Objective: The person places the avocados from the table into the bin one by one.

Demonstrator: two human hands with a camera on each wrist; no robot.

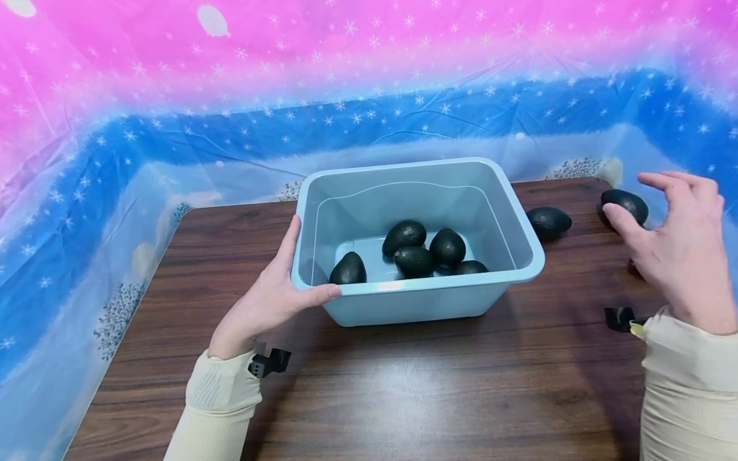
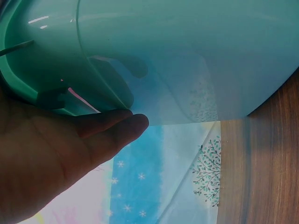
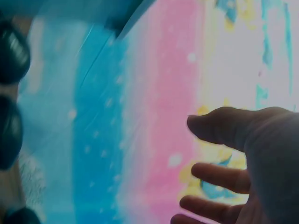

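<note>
Below and apart from the right grip (image 1: 686, 250), one dark avocado (image 1: 630, 203).

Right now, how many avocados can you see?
8: five avocados in the blue bin, one right of it, one near the right hand, one mostly behind that hand. Others may be hidden.

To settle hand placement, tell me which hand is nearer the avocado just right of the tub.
Right. The right hand is to the right of that avocado, by another avocado; the left hand is across the tub, at its left near corner.
</note>
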